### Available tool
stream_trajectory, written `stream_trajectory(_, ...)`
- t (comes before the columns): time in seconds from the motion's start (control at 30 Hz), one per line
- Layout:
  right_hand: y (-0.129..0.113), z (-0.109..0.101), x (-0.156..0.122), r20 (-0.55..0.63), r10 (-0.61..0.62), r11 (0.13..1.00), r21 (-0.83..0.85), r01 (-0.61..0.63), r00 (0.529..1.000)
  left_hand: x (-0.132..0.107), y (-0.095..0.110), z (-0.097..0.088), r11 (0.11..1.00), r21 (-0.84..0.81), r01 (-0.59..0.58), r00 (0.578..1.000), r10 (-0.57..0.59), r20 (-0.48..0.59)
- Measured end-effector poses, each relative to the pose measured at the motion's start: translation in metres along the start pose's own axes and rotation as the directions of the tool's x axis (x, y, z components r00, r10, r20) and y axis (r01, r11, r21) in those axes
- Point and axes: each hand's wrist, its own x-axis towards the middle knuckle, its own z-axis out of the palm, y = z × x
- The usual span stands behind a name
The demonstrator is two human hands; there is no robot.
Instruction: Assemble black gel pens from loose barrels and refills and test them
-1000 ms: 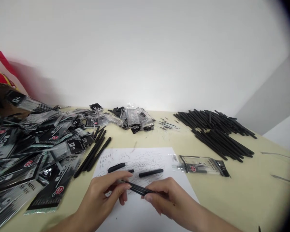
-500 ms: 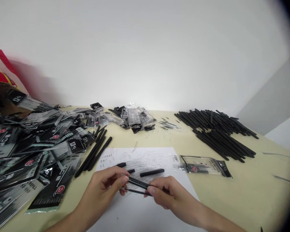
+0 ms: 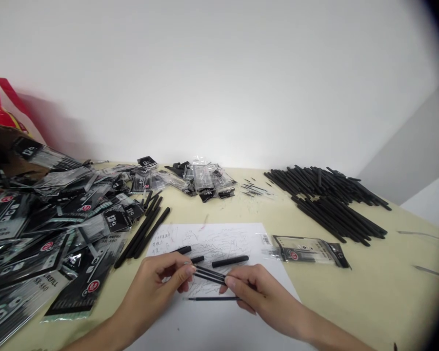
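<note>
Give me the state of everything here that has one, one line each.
Scribbled paper, flat on the table.
Thin black refill, lying loose on the paper.
Black tubes, held side by side.
Left hand, pinching one end.
Right hand, pinching the other end.
Refill packet, lying flat, sealed or not unclear.

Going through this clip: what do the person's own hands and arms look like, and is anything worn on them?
The left hand and right hand are bare: no gloves, rings, watch or bracelet show. Both forearms are bare to the frame's edge, with no sleeve in view. The fingers have unpainted nails.
</note>
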Motion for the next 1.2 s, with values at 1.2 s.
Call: stream_trajectory(1.2,-0.0048,-0.0064,-0.0016,0.013,-0.197,0.885,-0.429,0.183,0.98,0.002,-0.0006,-0.0084,0.866,0.382,-0.323,0.944,0.269,0.19)
